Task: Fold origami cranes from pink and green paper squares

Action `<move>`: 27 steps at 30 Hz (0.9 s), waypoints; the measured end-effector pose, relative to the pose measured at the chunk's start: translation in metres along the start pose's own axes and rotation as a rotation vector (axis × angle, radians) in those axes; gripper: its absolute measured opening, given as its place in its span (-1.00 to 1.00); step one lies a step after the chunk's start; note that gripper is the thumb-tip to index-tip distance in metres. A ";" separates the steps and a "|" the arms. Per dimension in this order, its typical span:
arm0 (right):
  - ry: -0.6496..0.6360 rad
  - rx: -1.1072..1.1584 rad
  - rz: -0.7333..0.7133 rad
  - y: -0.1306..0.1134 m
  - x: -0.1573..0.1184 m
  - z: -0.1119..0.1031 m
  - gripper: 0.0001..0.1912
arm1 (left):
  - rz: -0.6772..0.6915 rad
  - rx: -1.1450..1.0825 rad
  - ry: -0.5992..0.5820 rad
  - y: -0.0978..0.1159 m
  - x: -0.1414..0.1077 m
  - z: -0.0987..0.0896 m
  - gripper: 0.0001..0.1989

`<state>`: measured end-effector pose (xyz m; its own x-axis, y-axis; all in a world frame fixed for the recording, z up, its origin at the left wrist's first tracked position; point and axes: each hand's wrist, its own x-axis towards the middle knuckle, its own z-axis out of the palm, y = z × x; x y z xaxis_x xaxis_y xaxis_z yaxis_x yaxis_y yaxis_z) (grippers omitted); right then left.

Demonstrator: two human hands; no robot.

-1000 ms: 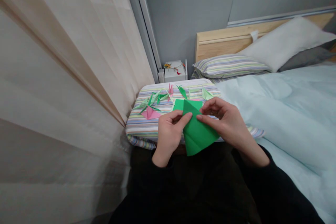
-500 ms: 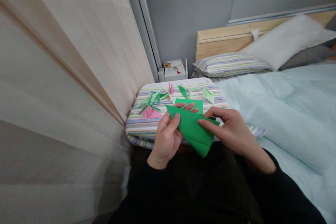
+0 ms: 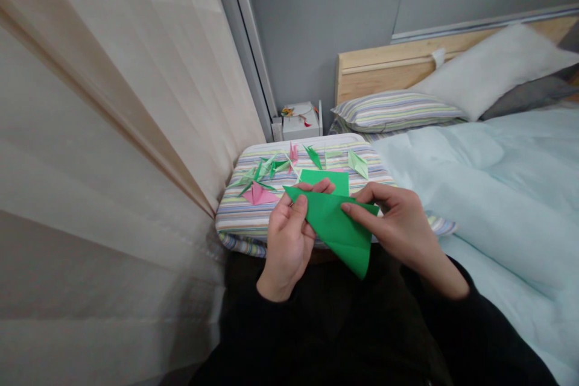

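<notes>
A green sheet of origami paper (image 3: pixel 339 223), folded into a triangle, is held between both hands above my lap. My left hand (image 3: pixel 289 235) pinches its left corner, thumb on top and fingers behind. On the right corner, the thumb and forefinger of my right hand (image 3: pixel 393 217) close along the upper folded edge. The triangle's lower tip hangs down. Just beyond the hands, a flat green square of paper (image 3: pixel 332 180) lies on the table. A pink folded paper piece (image 3: pixel 259 194) rests to the left of my left hand.
Several paper cranes (image 3: pixel 253 175) lie on the small table (image 3: pixel 239 214) with its striped cloth. A pale green folded piece (image 3: pixel 358 164) is at its right. The curtain (image 3: pixel 149 102) borders the left, the bed (image 3: pixel 474 169) the right. A white cabinet (image 3: pixel 301 123) stands behind.
The lower tip of the green triangle has swung slightly down and right. Both hands keep their hold, with the left fingers shifted a little.
</notes>
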<state>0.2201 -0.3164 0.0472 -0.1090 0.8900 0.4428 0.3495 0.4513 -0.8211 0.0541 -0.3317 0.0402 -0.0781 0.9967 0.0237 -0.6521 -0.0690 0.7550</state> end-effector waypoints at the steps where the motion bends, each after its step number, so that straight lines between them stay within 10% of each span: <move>1: 0.001 0.008 0.003 0.001 0.000 0.000 -0.76 | 0.005 -0.004 0.000 0.000 0.000 0.001 -0.84; 16: -0.001 0.086 0.030 0.005 0.000 0.000 -0.82 | 0.075 -0.032 -0.059 -0.002 0.004 -0.005 -0.82; 27: -0.070 -0.003 0.051 0.006 -0.005 -0.003 -0.94 | 0.202 -0.027 0.126 0.000 0.015 -0.009 -0.79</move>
<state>0.2261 -0.3186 0.0410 -0.1559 0.9143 0.3739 0.3587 0.4051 -0.8410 0.0465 -0.3168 0.0346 -0.3012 0.9494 0.0894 -0.6333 -0.2693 0.7255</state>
